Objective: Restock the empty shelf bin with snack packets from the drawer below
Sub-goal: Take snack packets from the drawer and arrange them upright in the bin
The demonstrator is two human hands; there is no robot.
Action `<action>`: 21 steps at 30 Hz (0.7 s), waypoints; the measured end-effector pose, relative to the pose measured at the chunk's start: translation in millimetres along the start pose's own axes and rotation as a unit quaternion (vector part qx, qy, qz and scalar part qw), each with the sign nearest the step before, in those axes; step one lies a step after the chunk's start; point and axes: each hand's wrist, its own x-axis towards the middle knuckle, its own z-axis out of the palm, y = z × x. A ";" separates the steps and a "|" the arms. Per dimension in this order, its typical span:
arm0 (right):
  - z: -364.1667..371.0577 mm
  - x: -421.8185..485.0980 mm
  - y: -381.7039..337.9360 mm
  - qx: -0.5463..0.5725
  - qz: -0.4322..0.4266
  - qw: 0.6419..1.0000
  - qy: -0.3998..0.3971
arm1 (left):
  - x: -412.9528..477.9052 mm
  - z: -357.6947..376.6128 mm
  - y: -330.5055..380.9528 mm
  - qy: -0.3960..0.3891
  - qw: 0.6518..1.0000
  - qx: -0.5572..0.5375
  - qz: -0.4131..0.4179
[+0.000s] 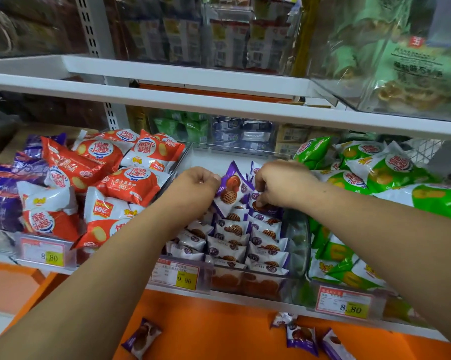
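My left hand point(197, 181) pinches upright purple-white waffle packet point(229, 189); my right hand point(280, 183) grips neighbouring packet point(267, 209) in clear plastic bin point(301, 235).

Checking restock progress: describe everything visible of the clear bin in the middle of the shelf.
The clear bin looks like transparent plastic, with a rounded front corner, and sits between the red packets and green packets. Rows of purple-and-white packets fill its front and middle; the back floor is bare. A 9.90 price label hangs at its front. The left hand and right hand reach inside, each holding packets at the rearmost row.
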 end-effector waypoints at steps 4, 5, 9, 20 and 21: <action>-12.4 -4.2 1.8 0.036 0.011 0.998 -0.041 | -0.3 1.6 -1.6 -0.063 0.996 -0.045 -0.050; -15.6 -6.2 3.2 0.046 0.014 0.998 -0.044 | -0.1 2.1 -2.3 -0.065 0.996 -0.042 -0.049; -32.4 -12.9 8.5 0.110 0.011 0.994 -0.006 | 1.0 5.1 -3.4 -0.049 0.997 -0.019 -0.049; -33.4 -41.1 3.1 0.567 0.119 0.797 -0.167 | -0.4 12.0 0.5 -0.162 0.939 -0.295 -0.074; -29.0 -42.3 1.6 0.585 0.109 0.791 -0.145 | -1.5 13.1 2.0 -0.171 0.933 -0.309 -0.072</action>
